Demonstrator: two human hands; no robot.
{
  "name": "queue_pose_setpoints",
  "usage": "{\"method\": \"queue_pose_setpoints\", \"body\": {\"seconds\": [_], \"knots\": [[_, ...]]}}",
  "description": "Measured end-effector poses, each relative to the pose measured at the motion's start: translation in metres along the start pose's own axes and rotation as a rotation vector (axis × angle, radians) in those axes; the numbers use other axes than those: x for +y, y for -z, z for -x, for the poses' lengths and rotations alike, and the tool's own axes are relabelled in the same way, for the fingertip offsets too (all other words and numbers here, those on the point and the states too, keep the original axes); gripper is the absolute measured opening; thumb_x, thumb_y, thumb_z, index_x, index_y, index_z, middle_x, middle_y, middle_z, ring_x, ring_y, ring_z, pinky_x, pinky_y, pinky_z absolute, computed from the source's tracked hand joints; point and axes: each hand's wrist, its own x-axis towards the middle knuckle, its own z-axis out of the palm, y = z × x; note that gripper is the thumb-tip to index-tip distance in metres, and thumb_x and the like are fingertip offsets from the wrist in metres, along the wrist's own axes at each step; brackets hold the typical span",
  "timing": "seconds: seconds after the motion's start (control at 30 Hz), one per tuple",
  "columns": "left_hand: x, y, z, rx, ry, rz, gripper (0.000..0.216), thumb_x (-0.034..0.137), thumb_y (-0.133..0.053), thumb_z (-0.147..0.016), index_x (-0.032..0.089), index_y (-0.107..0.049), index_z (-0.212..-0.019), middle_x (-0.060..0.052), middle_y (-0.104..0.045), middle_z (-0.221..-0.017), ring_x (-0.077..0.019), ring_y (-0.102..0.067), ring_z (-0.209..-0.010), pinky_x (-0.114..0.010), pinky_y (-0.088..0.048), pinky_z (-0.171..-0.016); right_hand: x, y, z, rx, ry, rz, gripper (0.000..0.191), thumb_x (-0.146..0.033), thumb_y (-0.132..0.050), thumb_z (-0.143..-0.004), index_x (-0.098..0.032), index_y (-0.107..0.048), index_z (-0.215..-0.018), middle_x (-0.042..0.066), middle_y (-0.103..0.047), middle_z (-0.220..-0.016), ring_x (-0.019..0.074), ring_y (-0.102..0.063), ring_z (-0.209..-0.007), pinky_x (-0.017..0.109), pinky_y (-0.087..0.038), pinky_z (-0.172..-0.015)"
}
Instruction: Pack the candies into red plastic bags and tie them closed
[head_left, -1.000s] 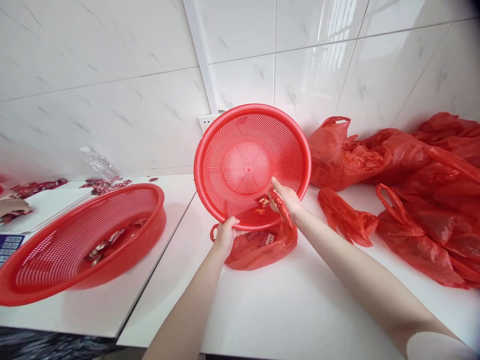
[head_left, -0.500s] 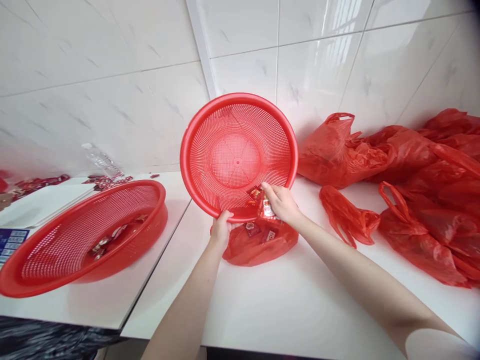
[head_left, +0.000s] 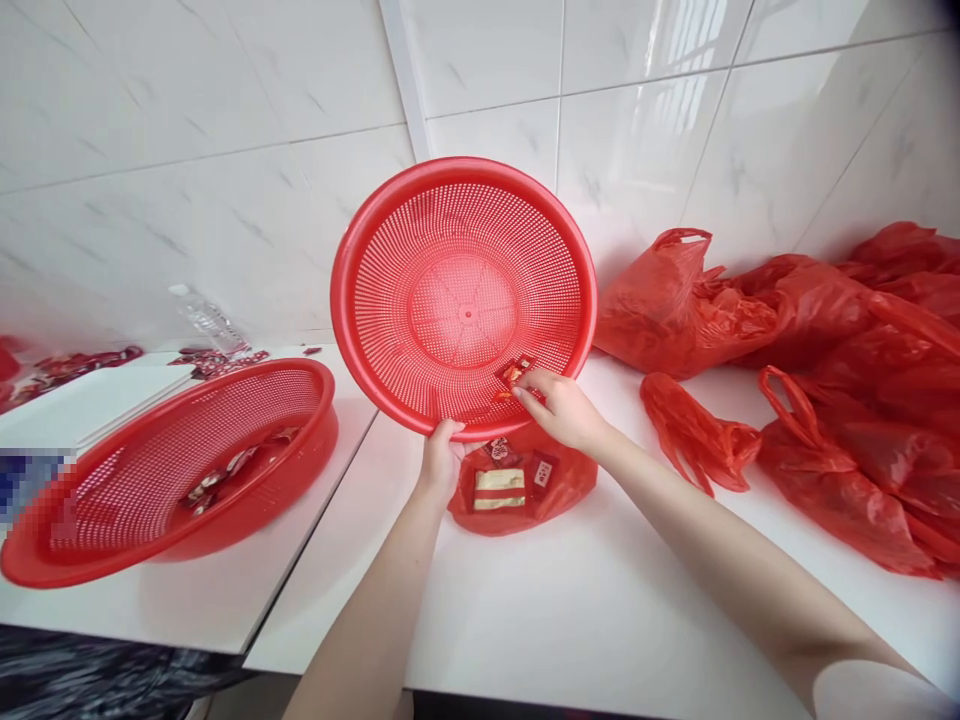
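Through the head camera I see the basket (head_left: 465, 310) tipped up in front of me, its hollow side facing my view and its lower rim over the near bag (head_left: 574, 490). My left hand (head_left: 442, 458) grips that lower rim near its left end, the thumb laid over the edge; most of the fingers are hidden behind it. My right hand (head_left: 564, 408) reaches in over the rim at the lower right, fingers bent, thumb and fingertips drawn close together at a few small packets (head_left: 514, 374) lying low on the inner wall. I cannot tell whether any packet is pinched there.

The near bag rests on the white table (head_left: 525, 620), its mouth spread just below the basket. Inside I make out a gold packet (head_left: 499, 488) with a red band — a red packet (head_left: 541, 472) lies to its right, and a dark packet (head_left: 498, 449) sits above it, partly under the rim.

To my left a second basket (head_left: 262, 515) leans, with shiny wrapped pieces (head_left: 232, 472) in its bottom, and behind it a clear bottle (head_left: 208, 318) tilts near the tiled wall (head_left: 487, 60). To my right lie a crumpled bag (head_left: 701, 430) and a heap of red bags (head_left: 862, 430) — one with a looped handle.
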Motion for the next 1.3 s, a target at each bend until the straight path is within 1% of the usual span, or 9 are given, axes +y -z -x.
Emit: {"method": "queue_pose_setpoints", "body": {"seconds": [0.1,0.2,0.3,0.47,0.63,0.87,1.03,1.17,1.3], "knots": [[-0.005,-0.002,0.001,0.002,0.017,0.020,0.029,0.020,-0.060,-0.061,0.012,-0.062,-0.089,-0.010,-0.071,-0.099,-0.0308,-0.064,-0.104,-0.048,-0.053,-0.089,0.005,-0.002,0.002,-0.004,0.004,0.041,0.021,-0.027,-0.046,-0.095,-0.017,-0.062,-0.101,0.011,-0.065,-0.102,0.0208,-0.062,-0.095,0.033,-0.047,-0.085],[-0.009,-0.004,0.003,-0.019,0.030,0.036,0.030,0.019,-0.060,-0.061,0.012,-0.062,-0.090,-0.010,-0.071,-0.095,-0.0310,-0.065,-0.103,-0.048,-0.053,-0.089,0.009,-0.005,0.003,-0.125,0.044,0.132,0.038,-0.034,-0.057,-0.090,-0.015,-0.057,-0.122,0.015,-0.063,-0.120,0.0262,-0.058,-0.112,0.042,-0.042,-0.098],[-0.012,-0.004,0.003,-0.037,0.050,0.046,0.029,0.019,-0.061,-0.060,0.012,-0.062,-0.089,-0.010,-0.072,-0.092,-0.0312,-0.065,-0.103,-0.047,-0.053,-0.088,0.013,-0.009,0.003,-0.231,0.093,0.170,0.033,-0.026,-0.057,-0.090,-0.016,-0.059,-0.121,0.011,-0.069,-0.109,0.0253,-0.061,-0.108,0.048,-0.034,-0.106],[-0.011,-0.001,0.000,-0.010,0.028,0.043,0.026,0.019,-0.061,-0.060,0.013,-0.062,-0.085,-0.009,-0.071,-0.093,-0.0308,-0.066,-0.101,-0.047,-0.054,-0.087,0.013,-0.006,0.002,-0.154,-0.021,0.063,0.040,-0.020,-0.059,-0.087,-0.017,-0.054,-0.127,0.011,-0.066,-0.118,0.0204,-0.063,-0.104,0.033,-0.047,-0.093],[-0.011,0.002,-0.004,0.014,0.029,0.042,0.026,0.019,-0.061,-0.059,0.012,-0.062,-0.084,-0.009,-0.071,-0.092,-0.0302,-0.066,-0.100,-0.047,-0.054,-0.087,0.006,0.000,0.002,-0.216,-0.048,0.250,0.030,-0.024,-0.058,-0.088,-0.016,-0.061,-0.117,0.014,-0.067,-0.107,0.0247,-0.064,-0.099,0.037,-0.047,-0.088],[-0.014,0.003,-0.004,-0.007,0.044,-0.006,0.025,0.022,-0.060,-0.062,0.012,-0.063,-0.085,-0.010,-0.071,-0.090,-0.0303,-0.066,-0.101,-0.047,-0.054,-0.086,0.010,-0.002,-0.001,-0.155,0.117,0.070,0.046,-0.010,-0.061,-0.082,-0.014,-0.056,-0.127,0.012,-0.067,-0.107,0.0226,-0.062,-0.101,0.037,-0.049,-0.091],[-0.011,0.003,-0.004,0.013,0.014,0.006,0.030,0.020,-0.059,-0.062,0.013,-0.063,-0.091,-0.008,-0.071,-0.091,-0.0290,-0.067,-0.097,-0.046,-0.055,-0.085,0.003,0.004,0.000,-0.176,0.229,0.045,0.036,-0.013,-0.057,-0.086,-0.015,-0.062,-0.122,0.012,-0.069,-0.106,0.0237,-0.062,-0.102,0.040,-0.049,-0.091],[-0.010,0.003,-0.004,0.008,0.043,0.024,0.029,0.021,-0.058,-0.063,0.013,-0.062,-0.091,-0.009,-0.071,-0.091,-0.0295,-0.068,-0.095,-0.047,-0.055,-0.084,-0.003,0.010,0.003,-0.277,0.191,-0.003,0.038,-0.026,-0.061,-0.087,-0.019,-0.060,-0.124,0.008,-0.071,-0.105,0.0212,-0.065,-0.098,0.035,-0.050,-0.087],[-0.010,0.003,-0.005,0.011,0.061,0.027,0.027,0.021,-0.058,-0.063,0.013,-0.062,-0.088,-0.010,-0.072,-0.090,-0.0297,-0.068,-0.095,-0.047,-0.055,-0.084,-0.006,0.014,0.003,-0.331,0.166,0.020,0.028,-0.039,-0.053,-0.093,-0.021,-0.068,-0.109,0.006,-0.072,-0.104,0.0194,-0.067,-0.094,0.032,-0.050,-0.085]]}}
